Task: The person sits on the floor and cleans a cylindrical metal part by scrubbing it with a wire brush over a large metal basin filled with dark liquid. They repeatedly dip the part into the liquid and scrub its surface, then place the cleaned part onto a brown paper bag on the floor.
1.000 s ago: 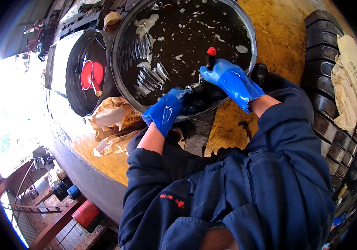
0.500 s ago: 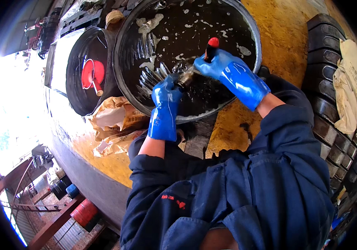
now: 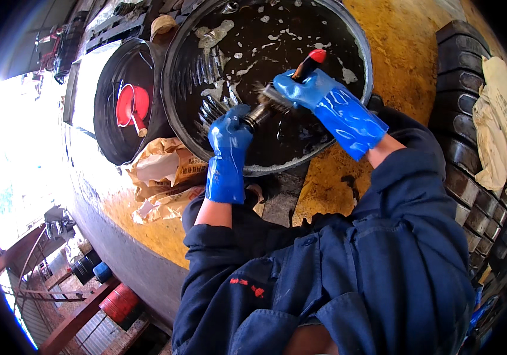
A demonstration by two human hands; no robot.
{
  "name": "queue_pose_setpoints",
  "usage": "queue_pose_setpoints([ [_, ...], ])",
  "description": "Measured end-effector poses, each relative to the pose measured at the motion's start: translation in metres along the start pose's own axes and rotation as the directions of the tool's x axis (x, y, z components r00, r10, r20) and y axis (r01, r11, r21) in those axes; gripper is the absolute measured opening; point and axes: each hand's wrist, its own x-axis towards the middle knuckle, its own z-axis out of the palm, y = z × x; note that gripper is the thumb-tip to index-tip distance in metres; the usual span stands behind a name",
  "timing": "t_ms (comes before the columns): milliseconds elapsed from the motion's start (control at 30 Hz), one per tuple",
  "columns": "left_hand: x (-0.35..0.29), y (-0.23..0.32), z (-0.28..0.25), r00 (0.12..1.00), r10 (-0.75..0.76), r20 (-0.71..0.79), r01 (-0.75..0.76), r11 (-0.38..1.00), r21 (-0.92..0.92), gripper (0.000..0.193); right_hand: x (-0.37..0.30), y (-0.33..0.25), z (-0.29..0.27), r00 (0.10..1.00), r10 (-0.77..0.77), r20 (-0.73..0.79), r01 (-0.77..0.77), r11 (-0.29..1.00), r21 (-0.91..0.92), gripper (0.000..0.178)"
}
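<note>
Both my hands wear long blue rubber gloves and work above a large round tub (image 3: 367, 59) of dark, foam-flecked liquid. My left hand (image 3: 228, 133) is closed around a short cylindrical metal part (image 3: 256, 116) with ringed grooves. In my right hand (image 3: 306, 89) is a brush (image 3: 311, 61) with a dark handle and red end, its bristles at the free end of the metal part. Beside my left hand, several shiny ribbed metal pieces (image 3: 208, 66) stick out of the liquid along the tub's left side. Fingertips of both hands are partly hidden.
A smaller black basin (image 3: 104, 112) with a red dipper (image 3: 132, 106) stands left of the tub. Crumpled brown paper bags (image 3: 158, 168) lie below it. On the right are a heavy black ribbed tread (image 3: 463, 89) and a tan sack (image 3: 498, 124). A red drum (image 3: 120, 303) stands lower left.
The brush has tilted and its red end has shifted right and slightly up. My left hand has moved slightly left and down with the metal part, now more plainly visible.
</note>
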Motion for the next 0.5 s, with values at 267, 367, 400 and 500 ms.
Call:
queue_pose_setpoints([
  [267, 0.000, -0.001, -0.008, 0.937, -0.283, 0.206, 0.347, 0.673, -0.653, 0.021, 0.006, -0.012, 0.009, 0.954, 0.256, -0.159, -0.296, 0.891, -0.345, 0.034],
  [367, 0.005, 0.002, 0.001, 0.931, -0.229, 0.282, 0.362, 0.497, -0.789, 0.022, 0.010, 0.052, 0.003, 0.878, 0.229, -0.420, -0.319, 0.934, -0.160, 0.040],
  [400, 0.006, 0.003, 0.004, 0.946, -0.190, 0.262, 0.323, 0.509, -0.798, 0.022, 0.011, 0.059, 0.001, 0.844, 0.270, -0.464, -0.358, 0.927, -0.110, 0.042],
  [500, 0.006, 0.016, 0.009, 0.971, -0.072, 0.230, 0.233, 0.521, -0.821, 0.023, -0.008, 0.028, 0.018, 0.872, 0.353, -0.340, -0.336, 0.936, 0.108, 0.044],
])
